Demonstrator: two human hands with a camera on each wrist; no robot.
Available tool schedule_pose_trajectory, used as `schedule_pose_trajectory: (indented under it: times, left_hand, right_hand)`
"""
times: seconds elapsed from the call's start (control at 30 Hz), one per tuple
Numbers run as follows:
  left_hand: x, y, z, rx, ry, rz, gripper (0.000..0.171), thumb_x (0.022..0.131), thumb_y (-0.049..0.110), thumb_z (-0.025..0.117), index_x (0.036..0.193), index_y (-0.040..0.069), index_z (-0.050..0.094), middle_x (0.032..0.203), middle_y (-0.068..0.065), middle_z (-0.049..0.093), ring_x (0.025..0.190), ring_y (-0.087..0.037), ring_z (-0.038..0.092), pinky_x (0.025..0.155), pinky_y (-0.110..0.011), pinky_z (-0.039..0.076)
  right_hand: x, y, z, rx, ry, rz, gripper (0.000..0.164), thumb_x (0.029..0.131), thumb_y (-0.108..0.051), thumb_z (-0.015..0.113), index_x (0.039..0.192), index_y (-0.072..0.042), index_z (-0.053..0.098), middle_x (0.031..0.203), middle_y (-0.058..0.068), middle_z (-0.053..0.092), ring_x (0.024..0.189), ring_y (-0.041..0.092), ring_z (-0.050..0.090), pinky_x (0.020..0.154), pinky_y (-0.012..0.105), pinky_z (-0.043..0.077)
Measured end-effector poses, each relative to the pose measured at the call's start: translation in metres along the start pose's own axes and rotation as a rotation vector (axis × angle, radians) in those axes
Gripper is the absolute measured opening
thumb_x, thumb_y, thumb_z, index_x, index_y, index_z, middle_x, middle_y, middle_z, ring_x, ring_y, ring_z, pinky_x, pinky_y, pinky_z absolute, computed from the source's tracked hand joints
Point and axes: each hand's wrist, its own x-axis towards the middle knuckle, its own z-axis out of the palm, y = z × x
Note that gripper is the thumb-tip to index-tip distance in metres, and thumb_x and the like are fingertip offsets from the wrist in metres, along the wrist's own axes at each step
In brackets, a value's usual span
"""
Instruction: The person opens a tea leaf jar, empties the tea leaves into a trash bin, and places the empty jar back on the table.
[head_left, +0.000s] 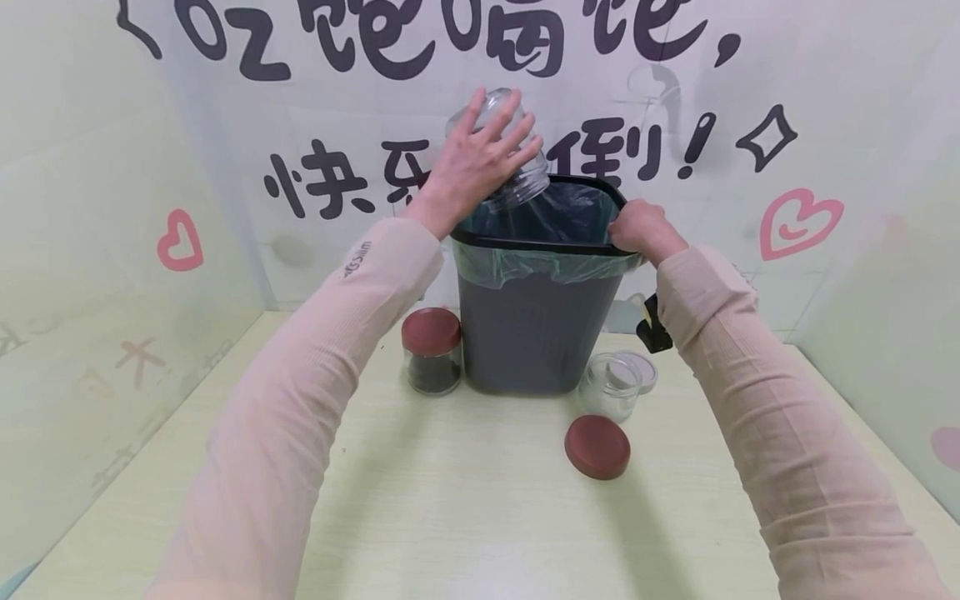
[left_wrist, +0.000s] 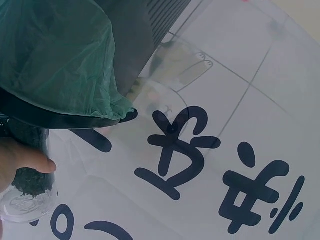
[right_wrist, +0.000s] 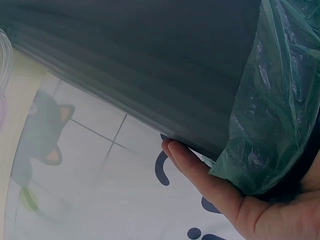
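Observation:
My left hand grips a clear jar, tilted mouth-down over the opening of a dark grey trash bin. In the left wrist view, dark loose flakes show inside the jar near its base; what they are I cannot tell. A green plastic bag lines the bin and folds over its black rim. At the rim's right side, my right hand holds on, with the thumb side partly hidden; the right wrist view shows fingers against the bin's outside and the bag.
Left of the bin stands a jar with a dark red lid and dark contents. To its right are an open glass jar, a pale round lid and a dark red lid. A printed wall rises close behind.

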Motion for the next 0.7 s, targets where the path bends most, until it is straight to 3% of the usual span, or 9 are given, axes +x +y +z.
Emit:
schedule_pose_trajectory:
  times: [0.1, 0.17, 0.3, 0.37, 0.7]
  left_hand:
    - [0.001, 0.0, 0.0, 0.021, -0.002, 0.018, 0.057, 0.084, -0.004, 0.052, 0.133, 0.019, 0.035, 0.138, -0.006, 0.034, 0.13, -0.026, 0.024, 0.104, -0.047, 0.022]
    - [0.002, 0.0, -0.001, 0.035, -0.013, 0.033, 0.059, 0.082, -0.002, 0.055, 0.134, 0.019, 0.034, 0.139, -0.006, 0.033, 0.131, -0.027, 0.022, 0.104, -0.046, 0.021]
    - [0.004, 0.0, -0.003, 0.057, -0.037, 0.065, 0.064, 0.08, 0.0, 0.059, 0.135, 0.018, 0.031, 0.141, -0.007, 0.03, 0.132, -0.027, 0.02, 0.105, -0.047, 0.019]
    - [0.004, 0.0, -0.004, 0.062, -0.042, 0.076, 0.065, 0.08, -0.001, 0.058, 0.136, 0.018, 0.031, 0.141, -0.007, 0.03, 0.132, -0.028, 0.02, 0.105, -0.047, 0.019]
    - [0.006, -0.001, -0.006, 0.105, -0.067, 0.142, 0.069, 0.08, -0.004, 0.056, 0.138, 0.018, 0.027, 0.142, -0.007, 0.028, 0.133, -0.028, 0.018, 0.105, -0.048, 0.017]
  right_hand:
    - [0.044, 0.025, 0.018, -0.02, 0.039, -0.012, 0.044, 0.087, -0.028, 0.038, 0.098, 0.011, 0.055, 0.111, 0.026, 0.05, 0.095, 0.039, 0.048, 0.091, 0.047, 0.034]
    - [0.048, 0.028, 0.019, -0.02, 0.044, -0.021, 0.043, 0.087, -0.028, 0.04, 0.096, 0.011, 0.055, 0.11, 0.026, 0.051, 0.094, 0.039, 0.049, 0.09, 0.046, 0.034]
    - [-0.01, -0.005, -0.006, 0.005, -0.034, -0.003, 0.042, 0.089, -0.02, 0.037, 0.105, 0.016, 0.05, 0.117, 0.03, 0.046, 0.103, 0.041, 0.046, 0.097, 0.044, 0.032]
    - [-0.032, -0.016, -0.012, -0.002, -0.003, -0.014, 0.039, 0.088, -0.019, 0.037, 0.099, 0.016, 0.051, 0.111, 0.029, 0.049, 0.097, 0.04, 0.049, 0.092, 0.041, 0.036]
    - [-0.055, -0.031, -0.02, 0.06, -0.029, 0.041, 0.04, 0.09, -0.015, 0.032, 0.108, 0.019, 0.046, 0.117, 0.031, 0.044, 0.104, 0.041, 0.044, 0.092, 0.041, 0.037]
